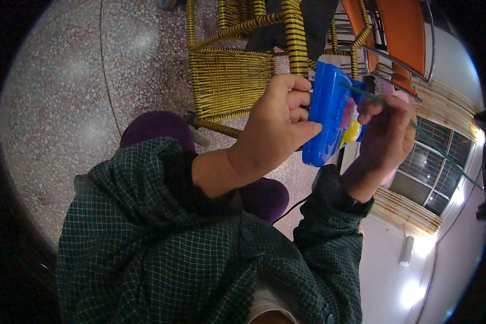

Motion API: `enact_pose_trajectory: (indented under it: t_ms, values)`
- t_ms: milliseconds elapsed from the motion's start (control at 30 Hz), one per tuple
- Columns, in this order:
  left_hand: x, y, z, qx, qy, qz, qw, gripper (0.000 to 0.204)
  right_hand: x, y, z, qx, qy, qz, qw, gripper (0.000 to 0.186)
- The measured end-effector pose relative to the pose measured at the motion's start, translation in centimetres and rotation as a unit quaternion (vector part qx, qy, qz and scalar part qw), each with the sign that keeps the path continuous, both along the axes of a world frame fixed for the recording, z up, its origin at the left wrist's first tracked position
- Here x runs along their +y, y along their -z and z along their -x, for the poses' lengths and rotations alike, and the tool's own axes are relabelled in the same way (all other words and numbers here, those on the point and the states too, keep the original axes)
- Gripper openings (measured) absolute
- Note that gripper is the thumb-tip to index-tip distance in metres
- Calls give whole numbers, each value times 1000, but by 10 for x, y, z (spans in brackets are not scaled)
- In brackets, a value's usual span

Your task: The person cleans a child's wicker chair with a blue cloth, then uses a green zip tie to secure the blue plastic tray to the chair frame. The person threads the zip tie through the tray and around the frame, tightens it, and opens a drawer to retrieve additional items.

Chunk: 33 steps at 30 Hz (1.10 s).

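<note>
My left hand (275, 124) grips a blue plastic object (324, 108) from its left side, thumb along its near face. The object has a yellow part (351, 132) and a pinkish part (346, 113) on its right. A thin green strand (443, 151) runs from the blue object's upper part out to the right rim of the view. My right hand (389, 129) is at the object's right side with fingers curled by the strand; I cannot make out exactly what they pinch.
Yellow-and-black woven chairs (229, 81) stand just beyond my hands, with dark cloth on one. Orange chairs (402, 32) are at upper right, a barred window (426, 167) with curtains at right. Speckled floor (70, 108) spreads left. My purple-clad knees (262, 197) are below.
</note>
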<state>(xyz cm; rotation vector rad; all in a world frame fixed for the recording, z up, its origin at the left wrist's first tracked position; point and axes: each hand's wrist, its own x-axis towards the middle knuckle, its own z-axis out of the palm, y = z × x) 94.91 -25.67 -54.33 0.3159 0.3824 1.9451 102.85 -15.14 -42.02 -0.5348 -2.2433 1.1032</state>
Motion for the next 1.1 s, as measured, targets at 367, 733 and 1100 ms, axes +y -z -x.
enact_pose_trajectory:
  t_ms: [367,733,1100]
  values:
    - [-7,0,2,59,81,44,994,23,1,16,-6,52,-23,46,997,32]
    - [-9,-2,-5,139,68,38,987,15,3,20,-13,131,2,47,990,33]
    - [-3,0,-3,108,88,14,990,18,-1,22,-4,65,-5,-3,998,32]
